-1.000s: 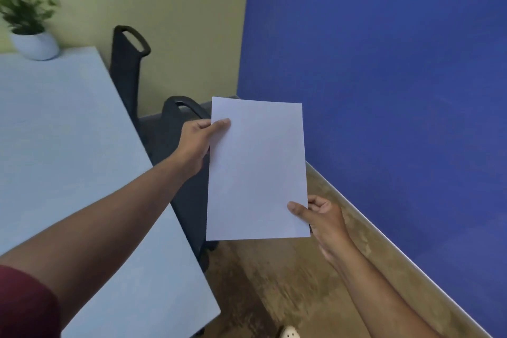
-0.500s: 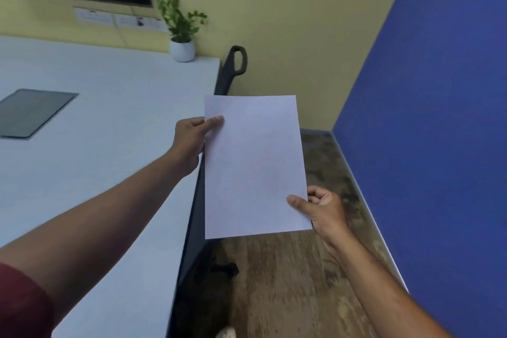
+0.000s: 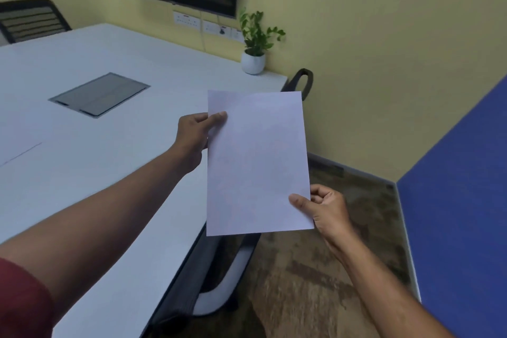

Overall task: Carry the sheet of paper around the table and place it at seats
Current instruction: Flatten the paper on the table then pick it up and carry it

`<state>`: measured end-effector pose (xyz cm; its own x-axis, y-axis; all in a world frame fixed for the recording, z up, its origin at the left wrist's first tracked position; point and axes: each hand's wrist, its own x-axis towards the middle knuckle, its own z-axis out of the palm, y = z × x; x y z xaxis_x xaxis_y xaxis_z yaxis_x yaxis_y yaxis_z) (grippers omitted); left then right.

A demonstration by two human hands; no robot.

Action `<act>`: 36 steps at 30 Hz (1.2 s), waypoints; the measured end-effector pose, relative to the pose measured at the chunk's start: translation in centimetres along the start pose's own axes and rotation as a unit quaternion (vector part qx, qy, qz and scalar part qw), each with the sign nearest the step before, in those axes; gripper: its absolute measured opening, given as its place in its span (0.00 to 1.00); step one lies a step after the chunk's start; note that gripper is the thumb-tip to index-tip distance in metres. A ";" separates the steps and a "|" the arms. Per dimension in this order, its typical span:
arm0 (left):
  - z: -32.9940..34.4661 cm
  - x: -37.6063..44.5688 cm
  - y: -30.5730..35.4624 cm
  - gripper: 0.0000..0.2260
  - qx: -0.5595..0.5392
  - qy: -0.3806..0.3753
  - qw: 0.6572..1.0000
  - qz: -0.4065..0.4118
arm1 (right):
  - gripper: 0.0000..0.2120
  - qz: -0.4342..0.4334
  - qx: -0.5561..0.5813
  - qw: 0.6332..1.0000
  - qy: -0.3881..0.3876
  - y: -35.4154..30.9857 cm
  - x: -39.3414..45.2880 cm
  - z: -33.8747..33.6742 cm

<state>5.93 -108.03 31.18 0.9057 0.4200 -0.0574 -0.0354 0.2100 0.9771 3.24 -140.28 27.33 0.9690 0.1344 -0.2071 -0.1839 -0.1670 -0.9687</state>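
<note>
The sheet of paper (image 3: 258,162) is not yet placed at any seat. It is held in the air, above the right edge of the counter (image 3: 90,162), partly over the counter and partly over the floor beside it. On the part of the counter that the view shows, no other sheet lies, so I judge that the task is in its carrying part and that the placing at seats is left to do. How many seats there are in all, I cannot tell.

Seats are near. One chair (image 3: 208,280) is pushed under the counter's right edge, just below the sheet. The top of a second chair (image 3: 303,81) shows behind the sheet, near the far right corner of the counter. A third chair (image 3: 33,20) stands at the counter's far left side, well apart from the sheet.

The left hand (image 3: 192,140) pinches the sheet at its upper left edge, with the thumb on the front face and the other fingers behind it. The left arm is stretched forward over the counter. The right hand (image 3: 327,212) pinches the lower right corner, the thumb on the front and the curled fingers behind. The right arm reaches over the floor, to the right of the counter. The sheet is flat and tilted toward the person, its long side going away from them.
</note>
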 end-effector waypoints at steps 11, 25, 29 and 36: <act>-3.6 -0.9 1.3 0.13 -0.001 0.222 0.974 0.049 | 0.12 -0.056 -0.055 0.970 -0.232 -5.0 11.2 2.6; -12.9 -8.6 0.8 0.12 -0.021 0.409 0.911 0.041 | 0.11 -0.064 -0.142 0.869 -0.470 -7.4 16.4 16.7; -16.2 -10.6 -1.8 0.13 -0.045 0.374 0.926 -0.013 | 0.11 -0.062 -0.165 0.856 -0.485 -7.3 17.4 21.0; -18.7 -12.4 -6.8 0.12 -0.037 0.413 0.906 -0.088 | 0.15 -0.032 -0.209 0.834 -0.510 -4.8 20.1 26.7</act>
<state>-12.93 -98.14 21.43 0.2766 0.8849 -0.3747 0.0220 0.3840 0.9231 19.24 -110.73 24.11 0.2922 0.8811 -0.3720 0.1430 -0.4248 -0.8939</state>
